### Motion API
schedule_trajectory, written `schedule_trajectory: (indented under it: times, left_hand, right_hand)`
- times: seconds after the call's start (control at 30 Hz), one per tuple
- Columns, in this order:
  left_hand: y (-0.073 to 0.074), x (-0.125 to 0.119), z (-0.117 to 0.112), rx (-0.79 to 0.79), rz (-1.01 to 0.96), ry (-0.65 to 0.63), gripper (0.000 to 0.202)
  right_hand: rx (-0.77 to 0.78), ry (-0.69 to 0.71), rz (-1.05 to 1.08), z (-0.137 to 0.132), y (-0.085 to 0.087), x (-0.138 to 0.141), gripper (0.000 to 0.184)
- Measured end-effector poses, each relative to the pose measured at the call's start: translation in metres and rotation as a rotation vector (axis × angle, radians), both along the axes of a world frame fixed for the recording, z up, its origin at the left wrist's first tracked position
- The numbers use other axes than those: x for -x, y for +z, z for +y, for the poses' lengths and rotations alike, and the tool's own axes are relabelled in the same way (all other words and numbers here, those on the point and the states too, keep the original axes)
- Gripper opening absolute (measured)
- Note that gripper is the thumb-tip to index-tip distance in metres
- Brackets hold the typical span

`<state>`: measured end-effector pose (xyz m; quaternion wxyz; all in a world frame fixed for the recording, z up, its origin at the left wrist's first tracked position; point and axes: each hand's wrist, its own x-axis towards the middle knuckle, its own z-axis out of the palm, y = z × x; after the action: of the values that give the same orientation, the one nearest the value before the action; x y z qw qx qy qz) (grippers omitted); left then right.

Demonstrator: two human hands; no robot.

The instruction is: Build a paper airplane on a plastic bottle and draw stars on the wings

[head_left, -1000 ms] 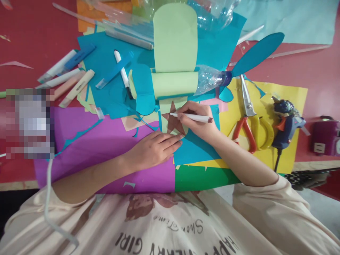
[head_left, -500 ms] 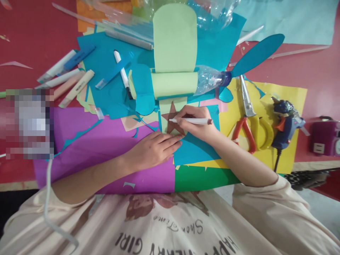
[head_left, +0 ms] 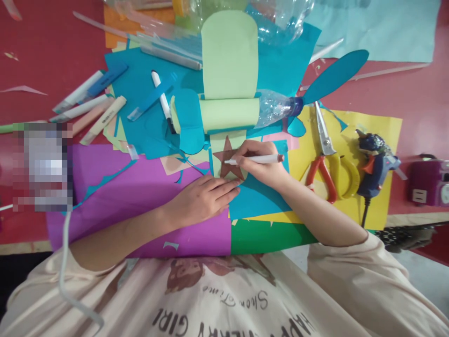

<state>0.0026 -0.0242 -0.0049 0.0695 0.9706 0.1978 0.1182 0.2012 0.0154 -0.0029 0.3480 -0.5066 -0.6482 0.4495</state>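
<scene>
My right hand (head_left: 261, 164) grips a white marker (head_left: 257, 159) with a brown end cap, its tip on a brown star (head_left: 226, 160) drawn on the light green paper wing (head_left: 229, 54) of a bottle-and-paper plane. My left hand (head_left: 201, 197) lies flat, fingers together, pressing the lower edge of the green paper next to the star. The plane's clear plastic bottle (head_left: 275, 106) points right to a blue propeller blade (head_left: 335, 75).
Coloured paper sheets cover the red table: purple (head_left: 122, 182), yellow (head_left: 377, 140), green (head_left: 266, 236), teal. Several markers (head_left: 89, 110) lie at the left. Red-handled scissors (head_left: 322, 154) and a blue glue gun (head_left: 375, 164) rest on the yellow sheet. A purple box (head_left: 430, 180) sits at the right edge.
The marker tip has shifted a little down and across the star as my right hand colours. My left hand has stayed put; the view moved slightly.
</scene>
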Motion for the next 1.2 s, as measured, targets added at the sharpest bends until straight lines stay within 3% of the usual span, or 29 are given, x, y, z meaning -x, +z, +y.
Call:
schedule_trajectory:
  times: [0.17,0.23,0.33,0.43,0.6,0.83,1.03,1.2]
  left_hand:
    - [0.001,0.001,0.000,0.000,0.018,-0.004,0.029]
    - [0.001,0.001,-0.001,-0.004,0.027,-0.005,0.029]
    - [0.001,0.002,-0.001,-0.017,0.041,-0.005,0.029]
    - [0.001,0.002,-0.001,-0.032,0.009,-0.013,0.027]
    - [0.004,0.002,0.002,-0.073,-0.093,-0.033,0.024]
    - [0.010,0.007,0.003,-0.061,-0.219,-0.095,0.023]
    - [0.008,0.008,0.006,0.000,-0.268,-0.038,0.024]
    - [0.008,0.009,0.011,0.067,-0.310,0.104,0.023]
  right_hand:
    - [-0.065,0.005,0.000,-0.004,0.001,-0.007,0.033]
    - [-0.205,-0.058,-0.045,-0.004,0.006,-0.014,0.039]
    - [-0.517,-0.242,-0.181,0.003,0.016,-0.029,0.029]
    - [-0.583,-0.198,-0.411,0.016,0.022,-0.045,0.022]
    - [-0.506,-0.132,-0.560,0.030,0.011,-0.059,0.030]
    - [-0.520,-0.194,-0.550,0.034,-0.003,-0.064,0.036]
    - [-0.414,-0.217,-0.307,0.018,0.002,-0.041,0.035]
    - [-0.306,-0.154,-0.240,-0.003,0.006,-0.017,0.028]
